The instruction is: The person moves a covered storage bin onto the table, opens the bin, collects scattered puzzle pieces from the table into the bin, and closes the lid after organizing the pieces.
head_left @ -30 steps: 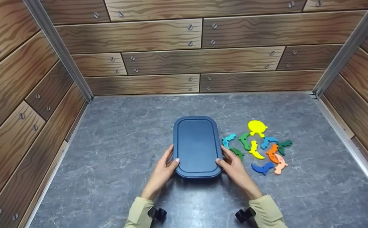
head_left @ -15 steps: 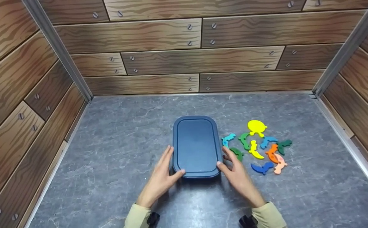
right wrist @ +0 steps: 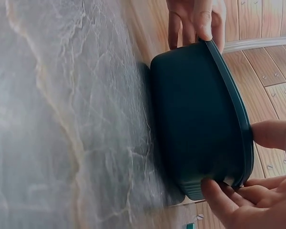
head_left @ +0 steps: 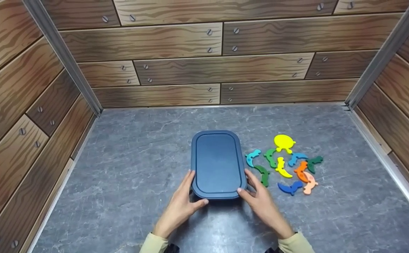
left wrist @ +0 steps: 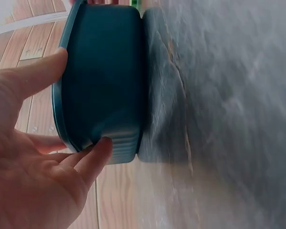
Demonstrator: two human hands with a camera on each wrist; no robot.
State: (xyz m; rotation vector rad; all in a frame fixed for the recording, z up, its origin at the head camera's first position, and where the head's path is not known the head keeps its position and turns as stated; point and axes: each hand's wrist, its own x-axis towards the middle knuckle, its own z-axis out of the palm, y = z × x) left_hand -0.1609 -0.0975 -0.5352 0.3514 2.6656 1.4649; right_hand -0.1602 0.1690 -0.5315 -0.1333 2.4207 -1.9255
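A dark blue plastic storage box with its lid [head_left: 219,161] on stands on the grey tabletop, long side pointing away from me. My left hand [head_left: 179,205] is at its near left corner, fingers along the left side and thumb at the near edge. In the left wrist view, that thumb [left wrist: 50,71] presses the lid's rim and the fingertips reach beneath it. On the near right corner my right hand [head_left: 262,202] has its thumb on the lid's edge, fingers against the right side. The right wrist view shows those fingers [right wrist: 219,198] tucked under the rim. The box's inside is hidden.
Right of the box lie several flat animal-shaped pieces, among them a yellow turtle [head_left: 283,142], a yellow piece [head_left: 282,168], a dark blue one [head_left: 291,188] and a green one [head_left: 263,175] close to my right hand. Wood-patterned walls [head_left: 190,70] enclose the table at back and sides.
Both hands have slid back toward the box's near end. The left thumb has moved from the lid's left edge to its near edge. The box has stayed almost in place.
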